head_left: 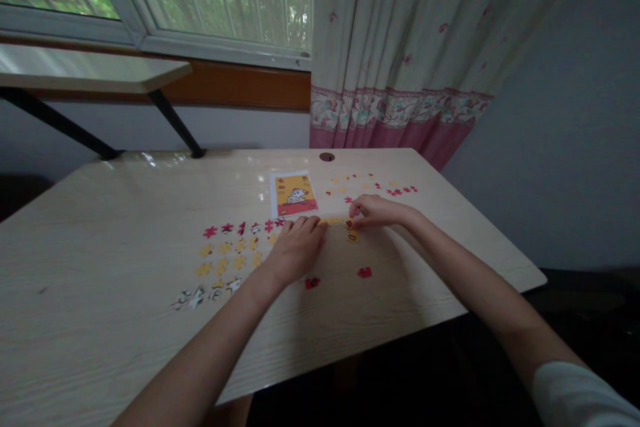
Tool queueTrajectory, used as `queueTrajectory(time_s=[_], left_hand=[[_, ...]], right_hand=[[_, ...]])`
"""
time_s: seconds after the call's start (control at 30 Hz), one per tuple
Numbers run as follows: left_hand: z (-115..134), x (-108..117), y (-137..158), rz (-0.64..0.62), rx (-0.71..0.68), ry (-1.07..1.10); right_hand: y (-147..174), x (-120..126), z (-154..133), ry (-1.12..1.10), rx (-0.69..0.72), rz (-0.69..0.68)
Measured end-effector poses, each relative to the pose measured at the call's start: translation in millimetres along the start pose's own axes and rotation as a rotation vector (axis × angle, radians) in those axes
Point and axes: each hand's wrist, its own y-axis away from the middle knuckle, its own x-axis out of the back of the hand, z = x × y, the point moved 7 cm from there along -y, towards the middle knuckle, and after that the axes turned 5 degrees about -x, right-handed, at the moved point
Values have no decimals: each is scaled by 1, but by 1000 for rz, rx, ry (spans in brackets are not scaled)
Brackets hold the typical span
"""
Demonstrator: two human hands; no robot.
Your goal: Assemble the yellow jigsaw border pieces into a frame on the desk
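My left hand [303,240] lies palm down on the table, fingers stretched out, with its fingertips at the left end of a strip of joined yellow puzzle pieces [332,221]. At the strip's right end my right hand [371,210] pinches a puzzle piece [349,224] with red and yellow on it. Just below those fingers is a yellow piece with a dark ring [353,237]. Nearer to me lie two red corner-area pieces, a darker-marked one [312,283] and a plain one [365,272]. The left hand covers part of the table beneath it.
Behind the hands lies a picture card [296,195] with a white animal on yellow and red. Rows of loose pieces [221,267] spread to the left, and more scattered pieces [395,192] lie at the back right. A raised shelf [95,73] stands at the back left.
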Motion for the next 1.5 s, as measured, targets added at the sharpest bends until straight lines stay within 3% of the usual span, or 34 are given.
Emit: queueTrajectory(time_s=[0.17,0.67,0.97,1.17,1.5], left_hand=[[1,0,0,8,-15,-1],[1,0,0,10,-9,-10],[2,1,1,2,-12,20],[3,2,0,6,-8,12],[2,0,-1,-6,-8,3]], right_hand=[[-1,-1,1,-51,-34,-44],[-4,1,-8,-74,-44,1],[-1,7,-14,-25,65,107],[7,4,-20,-39,192,246],[8,-9,-6,-77,223,334]])
